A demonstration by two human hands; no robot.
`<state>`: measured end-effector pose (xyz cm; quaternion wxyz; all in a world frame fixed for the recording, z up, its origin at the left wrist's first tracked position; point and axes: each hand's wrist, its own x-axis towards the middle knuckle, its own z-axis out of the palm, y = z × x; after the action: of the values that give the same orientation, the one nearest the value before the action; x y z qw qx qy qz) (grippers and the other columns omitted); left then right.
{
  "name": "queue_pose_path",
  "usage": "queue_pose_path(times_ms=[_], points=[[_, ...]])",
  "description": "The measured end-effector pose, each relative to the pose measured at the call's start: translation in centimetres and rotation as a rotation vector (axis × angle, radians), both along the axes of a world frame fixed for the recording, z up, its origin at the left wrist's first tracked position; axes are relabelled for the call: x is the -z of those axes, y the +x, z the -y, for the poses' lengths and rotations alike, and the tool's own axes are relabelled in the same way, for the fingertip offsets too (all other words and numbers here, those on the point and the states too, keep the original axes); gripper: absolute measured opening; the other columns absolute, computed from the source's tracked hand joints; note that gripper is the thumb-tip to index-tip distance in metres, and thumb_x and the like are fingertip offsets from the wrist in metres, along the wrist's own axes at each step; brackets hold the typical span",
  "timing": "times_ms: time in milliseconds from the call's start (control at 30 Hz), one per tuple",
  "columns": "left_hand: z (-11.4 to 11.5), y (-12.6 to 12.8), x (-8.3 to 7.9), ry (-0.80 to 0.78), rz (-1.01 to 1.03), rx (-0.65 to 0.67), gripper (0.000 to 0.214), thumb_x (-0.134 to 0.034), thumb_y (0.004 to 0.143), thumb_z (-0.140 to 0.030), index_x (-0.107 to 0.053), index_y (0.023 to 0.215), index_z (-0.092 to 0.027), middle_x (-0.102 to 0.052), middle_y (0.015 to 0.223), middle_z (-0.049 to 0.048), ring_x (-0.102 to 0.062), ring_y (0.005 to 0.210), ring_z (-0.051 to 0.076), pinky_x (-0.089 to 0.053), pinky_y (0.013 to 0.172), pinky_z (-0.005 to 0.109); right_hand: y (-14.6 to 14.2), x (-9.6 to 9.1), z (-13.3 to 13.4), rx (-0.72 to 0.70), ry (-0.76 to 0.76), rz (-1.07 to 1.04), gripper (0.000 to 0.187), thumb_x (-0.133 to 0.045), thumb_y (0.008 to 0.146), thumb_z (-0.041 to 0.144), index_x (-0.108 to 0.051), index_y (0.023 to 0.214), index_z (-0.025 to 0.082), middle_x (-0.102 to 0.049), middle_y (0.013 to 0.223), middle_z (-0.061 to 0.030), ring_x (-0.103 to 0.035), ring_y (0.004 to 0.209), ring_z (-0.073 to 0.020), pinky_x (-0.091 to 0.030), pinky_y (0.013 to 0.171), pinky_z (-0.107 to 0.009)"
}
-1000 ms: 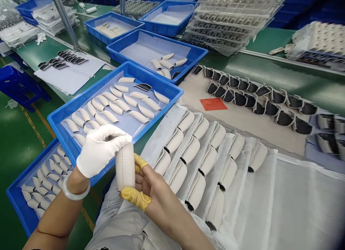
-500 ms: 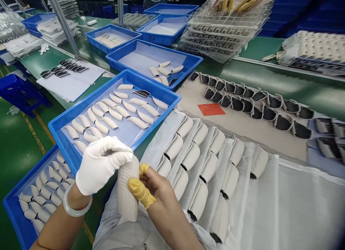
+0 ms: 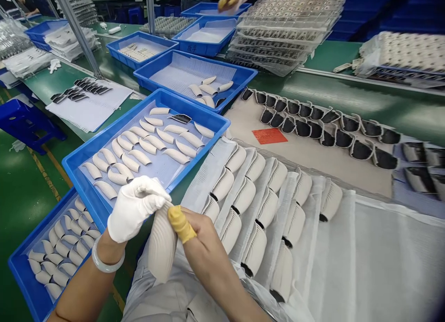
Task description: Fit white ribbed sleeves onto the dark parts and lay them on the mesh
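Observation:
A cream, ribbed, curved piece (image 3: 162, 250) hangs over my lap, pinched at its upper end by both hands. My left hand (image 3: 137, 208), in a white glove, grips its top edge between thumb and fingers. My right hand (image 3: 194, 231), with a yellow cover on the thumb, presses that same end from the right; its other fingers are mostly hidden. Beyond my hands, a blue tray (image 3: 73, 162) holds many similar pieces on a pale sheet. At my right, more ribbed pieces (image 3: 255, 250) with dark undersides stand in rows between folds of white sheeting (image 3: 333, 262).
A second blue tray (image 3: 21, 271) of such pieces sits lower left. Dark-lined pieces (image 3: 342, 139) line the bench behind a red card (image 3: 269, 136). Further back are more blue trays, stacked clear plastic trays (image 3: 278, 39) and a co-worker's yellow-covered hand (image 3: 228, 2). A blue stool (image 3: 29, 120) stands left.
My right hand has moved up to the top of the ribbed piece, which has turned and now tapers upward. The co-worker's one hand has moved left, off the stacked plastic trays.

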<state>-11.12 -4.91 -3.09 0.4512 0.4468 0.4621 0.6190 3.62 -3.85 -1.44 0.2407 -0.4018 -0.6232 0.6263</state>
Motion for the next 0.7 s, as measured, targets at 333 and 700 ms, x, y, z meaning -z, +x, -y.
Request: queue_pose_path(times_ms=[333, 700], points=[[-0.7, 0.2, 0.7, -0.048, 0.273, -0.096, 0.029, -0.064, 0.08, -0.044, -0.052, 0.069, -0.02, -0.051, 0.064, -0.0026, -0.049, 0.056, 0.01, -0.042, 0.056, 0.025, 0.4, -0.5, 0.9, -0.158, 0.068, -0.084, 0.03, -0.066, 0.078, 0.045, -0.048, 0.075, 0.021, -0.047, 0.079, -0.0006, -0.045, 0.071, -0.0153, -0.04, 0.065, -0.028], [-0.3, 1.6, 1.9, -0.273, 0.27, 0.003, 0.043, -0.051, 0.078, -0.063, -0.049, 0.067, -0.022, -0.041, 0.053, -0.0008, -0.039, 0.044, 0.013, -0.036, 0.043, 0.03, -0.1, -0.4, 1.9, -0.027, 0.191, -0.036, 0.025, -0.065, 0.079, 0.04, -0.05, 0.073, 0.021, -0.041, 0.072, 0.0015, -0.038, 0.063, -0.0132, -0.036, 0.056, -0.027]])
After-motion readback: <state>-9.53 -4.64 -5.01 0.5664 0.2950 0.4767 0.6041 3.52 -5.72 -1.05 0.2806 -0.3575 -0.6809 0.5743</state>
